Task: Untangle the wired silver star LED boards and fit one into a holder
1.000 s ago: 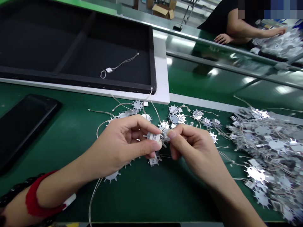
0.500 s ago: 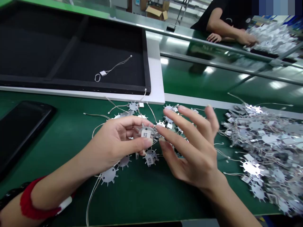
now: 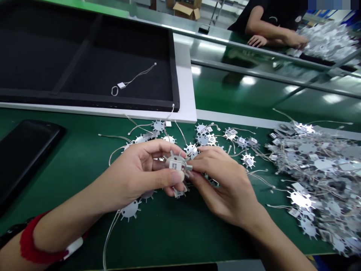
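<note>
My left hand (image 3: 141,169) pinches a small grey metal disc (image 3: 175,160) with prongs around its rim and a printed white label, thumb in front and fingers behind. At the disc's right edge, the thumb and fingertips of my right hand (image 3: 222,180) are pressed together. A small pale piece (image 3: 189,168) shows by those fingertips; whether it is a connector or part of the disc I cannot tell. Beneath and behind my hands lie several similar pronged discs with thin wires, among them one disc (image 3: 130,210) below my left wrist and another disc (image 3: 248,160) right of my right hand.
A large pile of wired discs (image 3: 318,165) covers the right side of the green table (image 3: 175,237). A black phone-like device (image 3: 26,162) lies at left. Behind, a black tray (image 3: 135,45) holds a small wired part (image 3: 121,86). Across the bench, a person's hand (image 3: 296,39) touches white parts.
My right hand's spread fingers have closed together and come in to the disc's right edge. My left hand keeps its hold on the disc, nearly unmoved.
</note>
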`<act>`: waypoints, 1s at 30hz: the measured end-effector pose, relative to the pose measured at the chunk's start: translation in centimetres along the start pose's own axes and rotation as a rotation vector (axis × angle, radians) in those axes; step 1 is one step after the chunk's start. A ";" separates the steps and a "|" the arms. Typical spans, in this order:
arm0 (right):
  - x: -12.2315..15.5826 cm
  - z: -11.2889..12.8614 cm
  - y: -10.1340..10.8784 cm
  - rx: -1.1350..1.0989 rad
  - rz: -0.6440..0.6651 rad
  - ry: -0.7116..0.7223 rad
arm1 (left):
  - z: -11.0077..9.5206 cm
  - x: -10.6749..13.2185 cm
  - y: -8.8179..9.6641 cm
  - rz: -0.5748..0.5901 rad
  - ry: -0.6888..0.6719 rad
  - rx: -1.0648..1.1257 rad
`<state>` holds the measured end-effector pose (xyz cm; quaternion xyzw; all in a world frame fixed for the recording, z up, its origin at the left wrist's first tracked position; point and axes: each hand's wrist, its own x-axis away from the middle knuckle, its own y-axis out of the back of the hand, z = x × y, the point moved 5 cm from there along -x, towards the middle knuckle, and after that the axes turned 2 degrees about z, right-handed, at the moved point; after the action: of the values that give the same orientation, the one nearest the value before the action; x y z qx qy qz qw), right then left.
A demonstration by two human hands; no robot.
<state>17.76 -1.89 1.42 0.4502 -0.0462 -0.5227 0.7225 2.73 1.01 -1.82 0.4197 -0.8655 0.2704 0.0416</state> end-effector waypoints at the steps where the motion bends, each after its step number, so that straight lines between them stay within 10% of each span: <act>1: 0.0 0.0 0.0 -0.009 -0.005 0.001 | 0.1 0.0 -0.1 0.027 0.010 0.009; 17: 0.3 -1.4 -0.4 -0.607 0.201 -0.483 | -0.1 -0.2 0.1 0.119 0.016 0.074; 30: 0.4 -1.6 -0.5 -0.689 0.155 -0.507 | -0.9 -0.3 0.2 0.004 -0.134 -0.032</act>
<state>18.49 -1.30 -0.03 0.0354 -0.0790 -0.5459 0.8334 2.66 1.80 -1.23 0.4344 -0.8713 0.2278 -0.0103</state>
